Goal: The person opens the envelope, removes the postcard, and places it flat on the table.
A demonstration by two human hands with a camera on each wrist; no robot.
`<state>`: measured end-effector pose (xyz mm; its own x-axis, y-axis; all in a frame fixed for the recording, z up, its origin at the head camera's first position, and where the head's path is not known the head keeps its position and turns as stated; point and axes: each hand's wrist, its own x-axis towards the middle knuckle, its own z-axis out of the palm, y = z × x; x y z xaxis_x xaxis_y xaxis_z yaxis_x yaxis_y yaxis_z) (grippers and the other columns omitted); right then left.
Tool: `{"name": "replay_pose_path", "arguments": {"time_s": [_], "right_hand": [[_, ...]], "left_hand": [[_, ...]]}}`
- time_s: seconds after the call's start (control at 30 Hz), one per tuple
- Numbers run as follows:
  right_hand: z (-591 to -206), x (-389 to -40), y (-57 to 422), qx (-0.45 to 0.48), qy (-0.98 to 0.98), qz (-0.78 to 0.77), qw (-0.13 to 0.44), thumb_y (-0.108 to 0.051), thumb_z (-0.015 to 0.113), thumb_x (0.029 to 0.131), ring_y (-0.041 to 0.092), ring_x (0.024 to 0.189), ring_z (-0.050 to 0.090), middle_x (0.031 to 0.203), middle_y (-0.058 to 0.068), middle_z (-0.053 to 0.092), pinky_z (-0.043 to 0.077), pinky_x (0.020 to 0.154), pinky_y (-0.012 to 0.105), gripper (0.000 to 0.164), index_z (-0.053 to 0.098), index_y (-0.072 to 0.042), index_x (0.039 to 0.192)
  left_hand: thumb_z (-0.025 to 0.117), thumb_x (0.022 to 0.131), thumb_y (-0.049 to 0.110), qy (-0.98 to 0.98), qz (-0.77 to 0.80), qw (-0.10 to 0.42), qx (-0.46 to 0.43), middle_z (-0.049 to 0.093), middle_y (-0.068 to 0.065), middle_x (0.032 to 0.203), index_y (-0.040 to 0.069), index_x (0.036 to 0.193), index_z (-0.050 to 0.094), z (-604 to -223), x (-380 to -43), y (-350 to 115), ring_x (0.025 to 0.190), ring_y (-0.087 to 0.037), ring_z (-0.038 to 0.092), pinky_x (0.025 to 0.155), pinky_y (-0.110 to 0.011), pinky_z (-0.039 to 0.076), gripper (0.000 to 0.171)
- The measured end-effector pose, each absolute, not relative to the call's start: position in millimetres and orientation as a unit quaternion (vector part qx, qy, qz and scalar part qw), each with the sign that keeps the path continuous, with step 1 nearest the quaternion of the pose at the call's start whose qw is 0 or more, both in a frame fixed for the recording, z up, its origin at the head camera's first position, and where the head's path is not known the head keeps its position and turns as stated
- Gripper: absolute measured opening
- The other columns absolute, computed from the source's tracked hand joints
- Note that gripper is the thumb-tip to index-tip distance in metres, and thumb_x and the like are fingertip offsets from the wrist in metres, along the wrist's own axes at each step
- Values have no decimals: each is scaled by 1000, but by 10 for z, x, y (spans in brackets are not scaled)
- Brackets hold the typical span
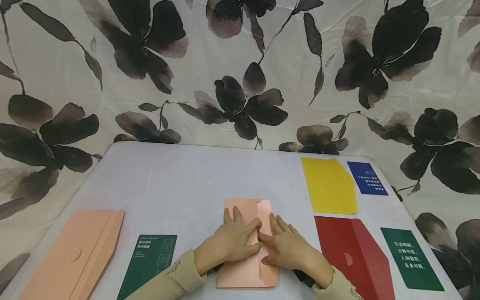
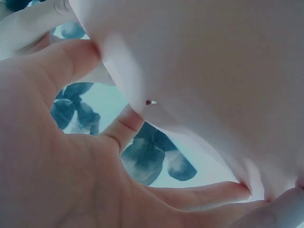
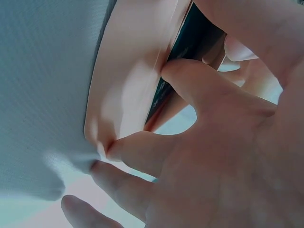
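A pink paper envelope (image 1: 238,276) lies upright on the table before me, its flap side to the right. My left hand (image 1: 237,238) rests on its body with spread fingers, the thumb near the flap's fold. On the flap (image 1: 267,277) my right hand (image 1: 288,246) presses with extended fingers. In the right wrist view, fingertips touch the pink flap (image 3: 128,80), and a dark green strip with pale marks (image 3: 192,38) shows in the opening beside it. The left wrist view has the fingers against the pale paper (image 2: 199,71), which has a small hole near its edge.
Left lie a larger pink envelope (image 1: 71,250) and a green card (image 1: 150,254). To the right are a yellow envelope (image 1: 326,187), a blue card (image 1: 367,179), a red envelope (image 1: 337,237) and another green card (image 1: 412,258). A flower-patterned cloth (image 1: 307,83) hangs behind the white table (image 1: 180,183).
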<state>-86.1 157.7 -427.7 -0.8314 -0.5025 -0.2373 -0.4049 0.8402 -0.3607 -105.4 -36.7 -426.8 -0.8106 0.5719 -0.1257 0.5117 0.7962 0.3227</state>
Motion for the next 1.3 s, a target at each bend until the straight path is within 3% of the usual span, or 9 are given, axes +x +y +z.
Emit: {"name": "replay_pose_path", "arguments": {"time_s": [0.17,0.47,0.77,1.03,1.3], "right_hand": [[-4270,-878,1594,-241,944,-153,165,-38,81,80,50,144,21,155,33,24,29,104,70,66,60,-17,139],[-4261,-908,1635,-250,935,-176,178,-35,81,81,51,143,21,155,34,25,28,103,72,65,60,-14,139],[-4244,-959,1689,-252,926,-200,198,-32,79,84,49,145,18,155,34,24,25,104,73,60,61,-10,137],[-4220,-974,1717,-244,921,-220,208,-31,78,86,47,145,21,154,33,27,25,104,73,55,63,-8,134],[-4150,-958,1740,-214,922,-248,207,-29,78,84,46,144,25,152,33,32,23,108,69,49,69,-2,124]], "left_hand": [[58,94,51,941,128,104,296,39,-49,131,24,116,50,-4277,-1069,-366,119,-75,33,87,-64,49,35],[66,89,57,947,122,94,282,36,-48,134,27,117,54,-4319,-1056,-358,120,-74,33,63,-53,58,43],[67,84,62,956,94,76,267,38,-44,136,29,116,55,-4352,-1050,-316,120,-72,35,63,-52,58,47],[65,80,69,961,62,73,259,39,-39,137,34,129,56,-4362,-1041,-291,122,-69,37,58,-46,59,61],[64,79,70,964,47,63,254,39,-38,137,36,125,56,-4396,-1043,-277,122,-67,40,58,-47,58,58]]}}
